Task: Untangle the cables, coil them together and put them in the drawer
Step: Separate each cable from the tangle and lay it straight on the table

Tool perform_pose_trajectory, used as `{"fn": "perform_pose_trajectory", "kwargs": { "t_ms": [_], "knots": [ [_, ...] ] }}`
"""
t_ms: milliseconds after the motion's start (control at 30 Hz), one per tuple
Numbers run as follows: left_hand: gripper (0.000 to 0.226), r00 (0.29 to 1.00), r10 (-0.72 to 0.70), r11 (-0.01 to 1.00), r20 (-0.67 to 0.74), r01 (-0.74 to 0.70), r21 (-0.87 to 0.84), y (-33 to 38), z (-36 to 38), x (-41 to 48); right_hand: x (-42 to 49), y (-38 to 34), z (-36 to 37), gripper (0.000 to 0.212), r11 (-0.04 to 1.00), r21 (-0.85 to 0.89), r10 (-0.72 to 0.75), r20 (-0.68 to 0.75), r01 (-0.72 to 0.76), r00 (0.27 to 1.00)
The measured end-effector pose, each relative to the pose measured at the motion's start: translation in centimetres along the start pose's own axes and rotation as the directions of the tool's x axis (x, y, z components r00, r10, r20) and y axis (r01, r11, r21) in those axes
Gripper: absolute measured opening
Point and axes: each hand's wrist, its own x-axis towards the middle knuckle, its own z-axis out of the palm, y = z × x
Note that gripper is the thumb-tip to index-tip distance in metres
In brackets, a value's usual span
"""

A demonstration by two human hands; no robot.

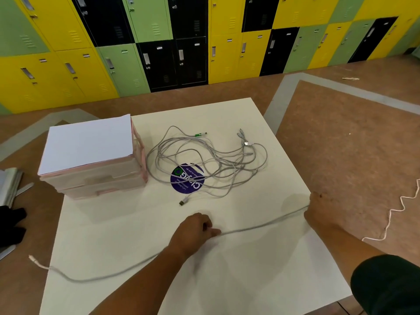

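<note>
A tangle of grey cables (211,160) lies in the middle of the white table (141,223), partly over a round purple sticker (187,181). One separated grey cable (256,228) is stretched across the near part of the table. My left hand (195,230) pinches it near its middle. My right hand (318,211) grips its end at the table's right edge. The cable's other end, with a white plug (33,259), hangs off the left edge. A pink drawer unit (95,176) with its drawers closed stands at the left.
White paper (86,144) covers the top of the drawer unit. A white cord (395,212) lies on the brown floor to the right. Grey and black items (10,201) sit at the far left. Coloured lockers (181,42) line the back wall.
</note>
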Motion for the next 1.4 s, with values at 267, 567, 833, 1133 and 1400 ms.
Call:
{"fn": "perform_pose_trajectory", "kwargs": {
  "t_ms": [267, 567, 833, 1133, 1400],
  "knots": [
    [0.017, 0.972, 0.039, 0.999, -0.231, -0.038, 0.009, -0.2, -4.3, 3.3, 0.9, -5.5, -4.4, 0.029, 0.972, 0.013, -0.236, -0.035, 0.236, 0.971],
    [0.037, 0.981, 0.058, 0.989, -0.187, -0.031, 0.144, -0.3, -6.3, 8.4, 0.2, -16.7, -6.7, 0.029, 0.677, 0.446, -0.606, -0.114, 0.586, 0.787],
    [0.021, 0.972, 0.097, 0.995, -0.214, -0.088, 0.054, 0.5, -6.5, 9.1, -1.4, -23.3, -6.3, 0.046, 0.602, 0.42, -0.759, 0.04, 0.678, 0.65],
    [0.014, 0.936, -0.02, 0.975, -0.352, -0.06, -0.213, 0.7, -8.9, 9.5, -0.3, -25.7, -11.1, 0.017, 0.438, 0.592, -0.739, -0.191, 0.677, 0.646],
    [0.021, 0.877, -0.026, 0.931, -0.48, -0.153, -0.332, 0.0, -10.8, 11.3, -0.6, -25.9, -19.0, 0.018, 0.111, 0.879, -0.602, -0.313, 0.464, 0.735]
  ]
}}
